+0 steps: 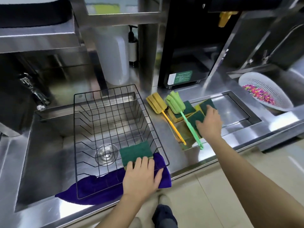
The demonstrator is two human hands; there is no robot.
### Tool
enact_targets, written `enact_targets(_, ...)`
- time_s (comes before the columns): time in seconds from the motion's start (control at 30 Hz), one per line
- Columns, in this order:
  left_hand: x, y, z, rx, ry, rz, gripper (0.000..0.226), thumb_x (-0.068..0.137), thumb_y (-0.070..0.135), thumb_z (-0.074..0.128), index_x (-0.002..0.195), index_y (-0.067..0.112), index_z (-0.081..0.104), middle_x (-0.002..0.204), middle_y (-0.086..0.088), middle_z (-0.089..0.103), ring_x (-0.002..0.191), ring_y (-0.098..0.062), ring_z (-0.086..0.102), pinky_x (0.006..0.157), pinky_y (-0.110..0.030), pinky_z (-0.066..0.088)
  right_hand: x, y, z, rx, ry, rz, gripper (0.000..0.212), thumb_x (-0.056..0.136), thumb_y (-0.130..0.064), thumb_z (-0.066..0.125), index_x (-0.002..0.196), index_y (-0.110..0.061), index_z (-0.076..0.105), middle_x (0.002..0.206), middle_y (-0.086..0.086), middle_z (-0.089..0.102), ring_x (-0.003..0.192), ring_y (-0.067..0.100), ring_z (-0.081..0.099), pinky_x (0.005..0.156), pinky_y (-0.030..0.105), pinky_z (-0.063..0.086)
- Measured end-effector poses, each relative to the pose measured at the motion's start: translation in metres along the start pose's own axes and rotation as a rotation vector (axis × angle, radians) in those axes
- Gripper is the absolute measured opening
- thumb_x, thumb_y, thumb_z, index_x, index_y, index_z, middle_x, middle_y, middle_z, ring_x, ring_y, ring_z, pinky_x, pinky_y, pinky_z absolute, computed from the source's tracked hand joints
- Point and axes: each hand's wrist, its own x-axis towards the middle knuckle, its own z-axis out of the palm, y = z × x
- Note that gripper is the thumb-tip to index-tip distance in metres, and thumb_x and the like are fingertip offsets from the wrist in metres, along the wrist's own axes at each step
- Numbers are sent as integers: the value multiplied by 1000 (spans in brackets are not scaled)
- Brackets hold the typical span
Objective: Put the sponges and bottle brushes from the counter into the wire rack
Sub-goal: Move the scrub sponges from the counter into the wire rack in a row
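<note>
Here, left hand (141, 176) fingers clamped on green sponge (135, 152) inside wire rack (105, 112), right hand (209, 122) fingers spread flat over counter sponges (189, 107)

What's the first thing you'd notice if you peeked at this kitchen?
Probably the black wire rack sitting over the steel sink, with the left hand laying a green sponge in its near corner above a purple cloth. To its right on the counter lie a yellow bottle brush and a green bottle brush, beside a pile of sponges under the right hand.
</note>
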Motion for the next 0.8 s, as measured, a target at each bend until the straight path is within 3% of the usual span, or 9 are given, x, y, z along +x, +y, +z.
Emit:
enact_targets(0.17,-1,0,2,13,2,4,40,84,45,43,79,9,59,70,-8,58,66,-28,53,63,-41,45,6,36,19,-62,-255,101,96,74,-42,72,145,-16,13,148,18,30,132,37,34,107,56,31)
enact_targets(0.27,-1,0,3,14,9,14,39,84,45,43,79,9,59,71,-7,57,66,-27,52,62,-40,44,2,39,26,-151,-338,15,102,67,-44,76,144,-24,12,153,15,16,135,38,26,106,59,29)
enact_targets(0.33,-1,0,3,14,9,20,39,85,44,43,79,9,58,70,-7,57,65,-27,52,62,-40,44,-2,39,27,-185,-266,-55,95,65,-39,79,140,-20,23,146,15,28,128,37,34,101,56,36)
enact_targets(0.4,-1,0,4,20,8,20,39,85,45,43,79,9,58,70,-8,57,65,-28,52,61,-40,43,-7,38,27,-194,-128,-111,73,69,-29,77,128,-12,37,127,17,46,110,34,48,89,48,46)
enact_targets(0.47,-1,-1,3,17,2,16,40,85,45,43,79,9,58,70,-8,57,65,-28,52,61,-40,43,-11,36,25,-166,-37,-132,57,73,-20,73,119,-10,42,113,17,52,97,32,54,78,41,49)
enact_targets(0.53,-1,-1,2,6,-6,9,40,84,45,43,80,9,59,71,-7,58,66,-28,53,61,-40,43,-9,35,20,-7,-5,-31,54,74,-17,72,119,-8,43,113,17,52,95,32,54,77,39,49)
enact_targets(0.63,-2,-1,0,-16,-2,-5,40,84,45,43,82,9,61,72,-7,59,67,-28,54,62,-41,45,1,30,4,344,63,164,54,74,-23,73,119,-6,48,116,18,54,101,34,56,90,46,48)
enact_targets(0.7,-3,-2,-3,-41,19,-14,41,84,45,43,82,9,61,73,-8,60,68,-28,55,65,-42,46,5,23,-5,508,130,192,49,75,-23,70,117,-8,49,117,19,53,104,35,55,95,55,45)
enact_targets(0.8,-6,-6,-5,-54,46,-26,41,84,45,44,79,8,60,74,-8,59,69,-29,54,69,-43,47,5,-1,-16,923,109,199,52,77,-14,70,120,-18,42,119,16,48,105,30,55,91,51,51)
